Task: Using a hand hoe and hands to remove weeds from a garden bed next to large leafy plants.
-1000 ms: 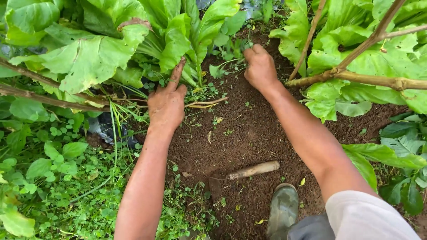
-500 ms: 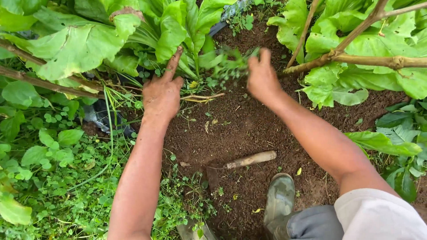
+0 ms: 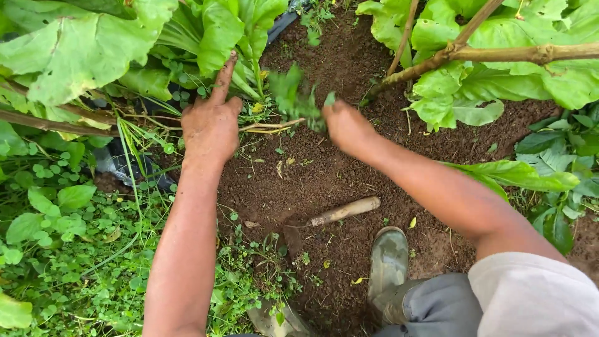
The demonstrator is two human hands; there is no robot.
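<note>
Now right hand [image 3: 347, 126] has lifted weeds [image 3: 298, 95].

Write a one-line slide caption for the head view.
Right hand grips a pulled weed over bare soil; left hand rests by leafy plants.

Wooden-handled tool [image 3: 342, 212] on soil [image 3: 299, 181] between both forearms.

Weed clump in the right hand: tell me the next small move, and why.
Probably carry the weed clump clear of the bed and drop it on the weedy ground at the left. The right hand grips it above bare soil, roots out. The left hand rests by the leafy plants, where small weeds remain, and the wooden-handled tool lies unused.
</note>
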